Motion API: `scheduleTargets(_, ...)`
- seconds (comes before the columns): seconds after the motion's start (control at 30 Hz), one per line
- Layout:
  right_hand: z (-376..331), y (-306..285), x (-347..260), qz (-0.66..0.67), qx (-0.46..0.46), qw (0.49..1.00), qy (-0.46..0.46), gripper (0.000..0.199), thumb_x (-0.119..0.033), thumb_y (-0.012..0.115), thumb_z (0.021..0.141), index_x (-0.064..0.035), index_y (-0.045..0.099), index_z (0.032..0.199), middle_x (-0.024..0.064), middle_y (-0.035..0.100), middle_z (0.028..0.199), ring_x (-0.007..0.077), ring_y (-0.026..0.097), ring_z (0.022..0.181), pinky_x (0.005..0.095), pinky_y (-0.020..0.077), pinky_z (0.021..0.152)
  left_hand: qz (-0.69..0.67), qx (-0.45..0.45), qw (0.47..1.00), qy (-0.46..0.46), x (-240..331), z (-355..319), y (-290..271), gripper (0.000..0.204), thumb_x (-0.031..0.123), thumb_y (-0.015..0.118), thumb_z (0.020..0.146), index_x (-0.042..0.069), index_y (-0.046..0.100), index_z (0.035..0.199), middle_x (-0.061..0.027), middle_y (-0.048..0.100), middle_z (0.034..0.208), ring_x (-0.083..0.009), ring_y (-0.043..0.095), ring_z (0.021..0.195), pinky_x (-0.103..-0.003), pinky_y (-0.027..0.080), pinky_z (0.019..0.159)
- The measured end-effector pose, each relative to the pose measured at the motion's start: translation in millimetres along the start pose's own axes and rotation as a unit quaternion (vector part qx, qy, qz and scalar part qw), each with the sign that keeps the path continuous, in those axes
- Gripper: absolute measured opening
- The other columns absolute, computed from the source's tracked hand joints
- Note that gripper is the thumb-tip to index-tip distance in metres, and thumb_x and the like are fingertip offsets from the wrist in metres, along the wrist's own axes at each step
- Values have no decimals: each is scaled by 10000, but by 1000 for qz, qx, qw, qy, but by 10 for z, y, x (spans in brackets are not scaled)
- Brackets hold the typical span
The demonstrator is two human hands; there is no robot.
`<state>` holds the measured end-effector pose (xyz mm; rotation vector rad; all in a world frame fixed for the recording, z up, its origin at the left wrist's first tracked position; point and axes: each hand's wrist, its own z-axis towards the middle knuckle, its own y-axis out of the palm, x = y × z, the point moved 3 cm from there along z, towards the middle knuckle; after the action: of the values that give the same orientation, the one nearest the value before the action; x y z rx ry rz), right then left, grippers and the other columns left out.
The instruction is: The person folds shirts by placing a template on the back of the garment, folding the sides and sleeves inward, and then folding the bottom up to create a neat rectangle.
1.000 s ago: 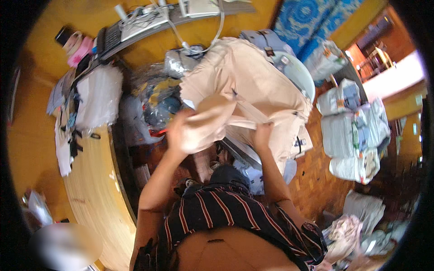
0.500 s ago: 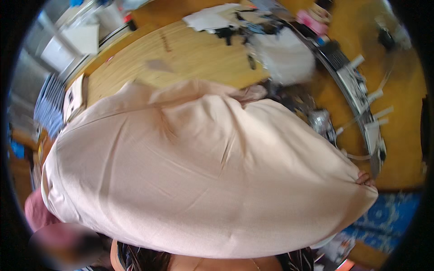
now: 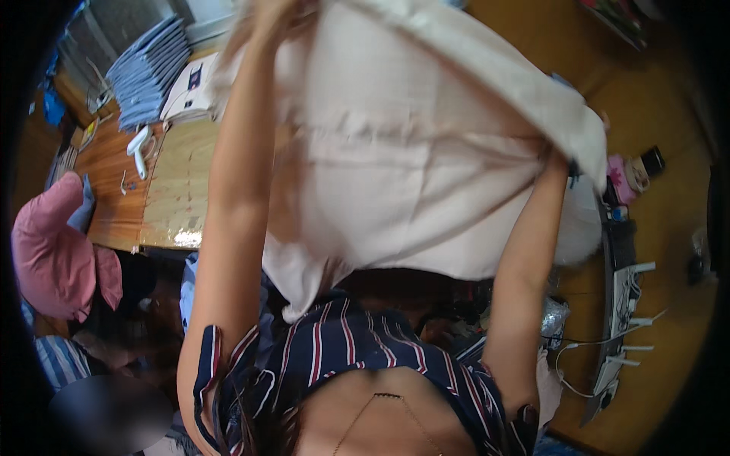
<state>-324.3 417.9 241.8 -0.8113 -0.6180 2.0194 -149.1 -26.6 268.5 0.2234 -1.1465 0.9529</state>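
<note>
A large pale pink garment (image 3: 426, 167) hangs spread out in front of me, held up between both arms and partly smeared by motion. My left hand (image 3: 283, 11), raised at the top edge, is closed on its upper left part; the fingers are blurred and partly cut off. On the right, my right hand (image 3: 557, 156) reaches up under a fold, where the cloth bunches and creases radiate from the grip; most of its fingers are hidden. One lower corner of the garment dangles beside my left upper arm.
Left, a stack of folded blue clothes (image 3: 148, 76) stands beside a folded pale garment (image 3: 192, 91). A white handheld device (image 3: 139, 152) lies on the wooden table (image 3: 171, 197). A person in a pink top (image 3: 53, 251) is nearby. Right are white cables (image 3: 566, 372) and devices with antennas (image 3: 620, 319).
The garment has been lifted up and away from my body, uncovering both forearms. The view has turned, bringing more of the left table and the other person into sight.
</note>
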Motion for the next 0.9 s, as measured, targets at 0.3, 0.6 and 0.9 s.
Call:
scheduleTargets(0.3,-1574,1229,14,-58,-201,975,-70,562,-309,556,764,-233,329,1273,106,295,1306,309,258,1211,524,233,930,375,-118,919,-13,-1333,-1527,347,446,264,553,760,134,421,1166,-102,462,1164,-274,443,1067,-465,353,830)
scheduleTargets(0.6,-1409,1277,843,-199,-299,931,56,336,-199,430,839,-164,453,1173,85,401,1250,264,381,1135,457,301,912,414,-118,903,-20,-1544,-2515,227,463,338,569,737,136,480,1144,-82,387,1238,-252,329,1150,-481,235,887)
scheduleTargets(0.9,-2161,1640,-2105,362,-504,756,-206,246,-27,537,741,-88,573,977,111,477,919,257,491,877,348,425,743,261,-158,938,-162,-1525,-2322,434,197,92,641,644,29,552,807,-118,508,912,-300,467,888,-358,401,727)
